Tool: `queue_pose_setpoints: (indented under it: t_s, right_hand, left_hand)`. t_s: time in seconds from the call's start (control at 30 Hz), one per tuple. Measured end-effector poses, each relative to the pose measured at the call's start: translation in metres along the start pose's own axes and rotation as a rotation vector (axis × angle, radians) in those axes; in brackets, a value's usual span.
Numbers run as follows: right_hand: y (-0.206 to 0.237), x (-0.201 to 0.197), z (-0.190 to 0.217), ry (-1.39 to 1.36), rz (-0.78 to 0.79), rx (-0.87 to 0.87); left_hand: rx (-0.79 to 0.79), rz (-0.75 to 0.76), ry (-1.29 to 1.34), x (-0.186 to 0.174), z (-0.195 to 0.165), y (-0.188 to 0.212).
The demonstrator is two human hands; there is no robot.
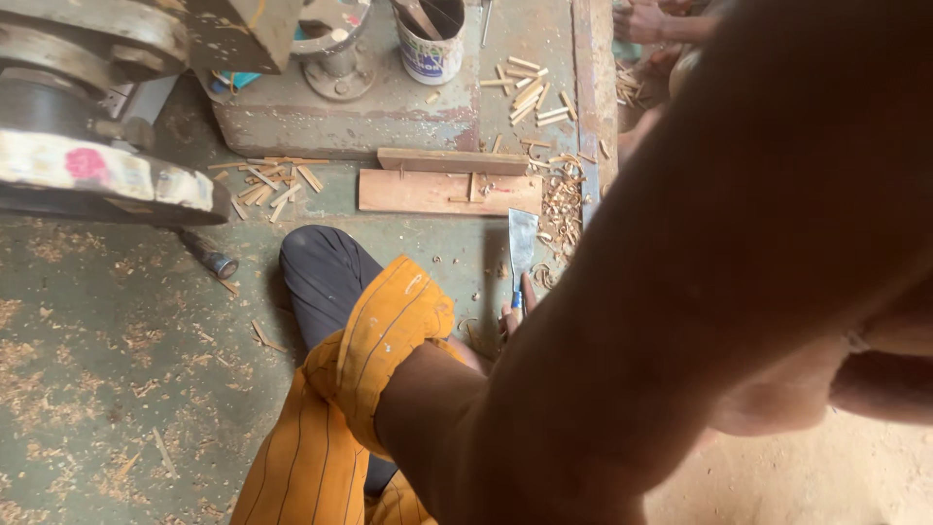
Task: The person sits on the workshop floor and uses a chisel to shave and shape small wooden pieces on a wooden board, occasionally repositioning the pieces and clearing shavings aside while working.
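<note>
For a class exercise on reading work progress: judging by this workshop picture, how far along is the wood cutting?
Done: small cut sticks and shavings lie scattered about. In hand: fingers grip a flat blade, point up, beside the plank; which hand is unclear. Left: the plank and a strip behind it look uncut.

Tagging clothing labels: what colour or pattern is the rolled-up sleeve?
The sleeve is orange-yellow with thin dark stripes, cuff rolled at the forearm; clearest in the head view.
</note>
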State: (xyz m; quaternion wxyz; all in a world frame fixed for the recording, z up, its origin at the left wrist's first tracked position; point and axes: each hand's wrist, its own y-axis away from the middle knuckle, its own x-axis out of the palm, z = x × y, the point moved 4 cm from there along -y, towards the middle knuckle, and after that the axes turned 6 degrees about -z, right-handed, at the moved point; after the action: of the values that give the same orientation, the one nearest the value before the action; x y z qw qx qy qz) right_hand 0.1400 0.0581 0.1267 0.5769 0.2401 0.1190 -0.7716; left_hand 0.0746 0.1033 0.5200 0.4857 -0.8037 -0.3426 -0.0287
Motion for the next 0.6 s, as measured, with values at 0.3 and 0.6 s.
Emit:
queue_pose_setpoints:
  t_s: [0.3,0.6]
  right_hand:
    - [-0.012,-0.049,-0.026,-0.041,-0.022,0.082]
    - [-0.017,-0.072,-0.060,-0.078,-0.128,-0.023]
  left_hand:
    - [-0.272,-0.059,-0.219,-0.045,0.018,0.058]
    - [-0.207,0.022,0.011,-0.002,-0.016,0.082]
